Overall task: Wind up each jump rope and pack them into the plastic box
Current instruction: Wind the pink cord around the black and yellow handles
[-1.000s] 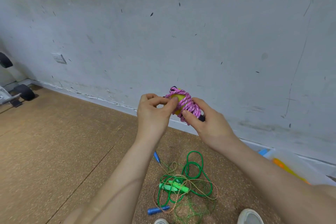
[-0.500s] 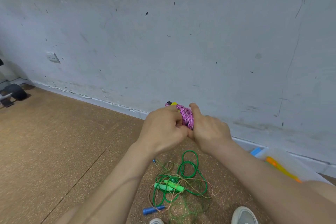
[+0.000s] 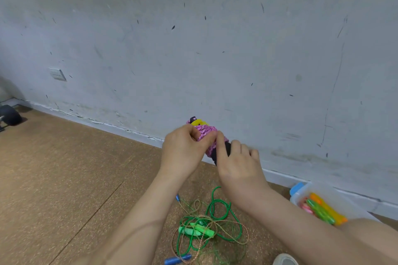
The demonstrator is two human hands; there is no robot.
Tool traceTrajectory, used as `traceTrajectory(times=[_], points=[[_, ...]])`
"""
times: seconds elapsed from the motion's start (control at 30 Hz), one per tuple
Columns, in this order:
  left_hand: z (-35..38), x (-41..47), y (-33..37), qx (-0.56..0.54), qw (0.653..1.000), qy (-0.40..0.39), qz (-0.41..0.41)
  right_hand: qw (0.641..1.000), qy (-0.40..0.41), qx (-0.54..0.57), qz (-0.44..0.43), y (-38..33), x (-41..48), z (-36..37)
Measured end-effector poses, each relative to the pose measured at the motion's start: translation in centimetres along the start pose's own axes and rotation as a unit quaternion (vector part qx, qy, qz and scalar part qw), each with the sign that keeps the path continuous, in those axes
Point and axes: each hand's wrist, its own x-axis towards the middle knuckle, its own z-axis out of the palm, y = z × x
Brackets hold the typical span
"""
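A pink jump rope (image 3: 207, 133) is wound tight around its yellow and black handles and held up in front of the wall. My left hand (image 3: 185, 150) grips the upper part of the bundle, thumb pressed on the cord. My right hand (image 3: 237, 163) holds the black lower end, its thumb meeting the left thumb on the cord. On the floor below lie a green jump rope (image 3: 200, 231) and a thin tan rope with blue handles (image 3: 177, 260), tangled together. The clear plastic box (image 3: 301, 191) sits at the right by the wall with coloured handles inside.
The scuffed grey wall (image 3: 215, 49) runs close behind my hands. A dark wheel (image 3: 9, 116) stands at the far left on the cork floor (image 3: 64, 178). A white shoe tip (image 3: 284, 260) shows at the bottom edge, and a knee at the lower right.
My hands closed together over the pink bundle, then shifted. The left now covers the upper part and the right has slid to the black lower end.
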Motion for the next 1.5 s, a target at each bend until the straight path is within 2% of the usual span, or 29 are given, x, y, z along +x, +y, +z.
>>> traceTrajectory(times=[0.1,0.17,0.23,0.33,0.37,0.4,0.43,0.5,0.53,0.57,0.6,0.63,0.7,0.73,0.77,0.83,0.9,0.93,1.0,1.1,1.17,1.23,1.27,1.3,1.33,1.37,1.4,1.47,1.5], points=[[0.1,0.4,-0.1,0.002,1.0,0.013,-0.021,0.998,0.062,-0.012,-0.004,-0.4,-0.1,0.1],[0.6,0.4,-0.2,-0.033,0.999,-0.007,-0.033,0.998,0.057,-0.014,0.003,-0.8,-0.2,0.2],[0.7,0.6,-0.6,-0.108,0.993,-0.012,-0.051,0.999,0.029,0.006,-0.027,-0.6,-0.7,0.1],[-0.6,1.7,-1.5,-0.259,0.962,-0.011,-0.085,0.987,-0.016,0.132,-0.087,0.8,-1.1,-2.5],[-1.2,1.9,-1.5,-0.307,0.948,-0.014,-0.086,0.976,-0.038,0.206,-0.065,1.5,-0.8,-3.8],[-1.7,2.1,-1.4,-0.354,0.932,-0.021,-0.079,0.953,-0.06,0.295,-0.013,2.3,-0.3,-5.2],[-2.2,2.0,-1.1,-0.397,0.914,-0.033,-0.07,0.915,-0.073,0.392,0.059,3.0,0.2,-6.7],[-2.6,1.6,0.0,-0.443,0.894,-0.058,-0.042,0.803,-0.127,0.552,0.183,4.4,1.2,-8.9],[-2.5,1.2,0.6,-0.451,0.889,-0.071,-0.029,0.759,-0.168,0.596,0.201,4.6,1.5,-9.8],[-2.2,0.8,1.3,-0.458,0.885,-0.085,-0.023,0.746,-0.195,0.607,0.193,4.5,1.5,-10.4],[-1.6,0.3,1.9,-0.461,0.882,-0.094,-0.018,0.752,-0.194,0.603,0.183,4.2,1.3,-10.3],[-1.0,0.0,2.4,-0.437,0.895,-0.092,-0.01,0.775,-0.165,0.582,0.185,3.9,1.1,-10.1],[0.2,-0.4,3.2,-0.319,0.943,-0.086,0.033,0.867,-0.084,0.45,0.198,4.1,0.8,-9.7],[0.8,-0.6,3.7,-0.3,0.946,-0.115,0.041,0.918,-0.054,0.344,0.192,4.4,0.5,-9.7],[1.2,-1.0,4.3,-0.313,0.935,-0.162,0.033,0.954,-0.04,0.238,0.177,4.8,0.3,-9.6],[2.4,-1.7,5.3,-0.367,0.898,-0.242,-0.015,0.985,-0.044,0.098,0.133,5.8,0.0,-9.4],[3.8,-1.8,6.0,-0.379,0.897,-0.224,-0.043,0.992,-0.077,0.061,0.073,6.9,-0.3,-9.3],[4.3,-1.8,6.2,-0.378,0.902,-0.202,-0.049,0.991,-0.098,0.08,0.04,7.7,-0.4,-9.2],[5.5,-1.4,6.5,-0.379,0.907,-0.177,-0.052,0.966,-0.164,0.197,0.016,10.2,-0.6,-9.2],[7.0,-1.0,7.7,-0.343,0.919,-0.19,-0.042,0.876,-0.202,0.426,0.104,15.3,-1.1,-10.0],[8.5,-0.9,9.0,-0.232,0.952,-0.198,0.001,0.82,-0.191,0.514,0.161,18.6,-1.8,-10.2],[10.8,-1.3,10.7,-0.047,0.975,-0.198,0.088,0.771,-0.188,0.575,0.197,21.0,-2.7,-9.5],[12.4,-1.7,11.5,0.018,0.97,-0.197,0.138,0.766,-0.175,0.582,0.211,21.8,-3.2,-8.8],[14.1,-2.2,12.3,0.054,0.961,-0.197,0.185,0.78,-0.15,0.564,0.226,22.7,-4.0,-7.6],[16.1,-2.7,12.9,0.074,0.952,-0.2,0.221,0.792,-0.111,0.546,0.251,23.6,-4.9,-6.3],[18.0,-3.2,13.5,0.082,0.946,-0.21,0.234,0.788,-0.067,0.54,0.289,24.6,-6.0,-4.9],[20.0,-3.6,13.8,0.07,0.947,-0.23,0.213,0.76,-0.029,0.558,0.332,25.6,-7.2,-3.7],[24.2,-4.6,14.2,-0.009,0.951,-0.295,0.091,0.695,0.004,0.611,0.38,28.0,-9.8,-1.0],[26.5,-5.1,14.0,-0.066,0.941,-0.331,0.011,0.69,-0.009,0.616,0.38,29.0,-11.1,0.4]])
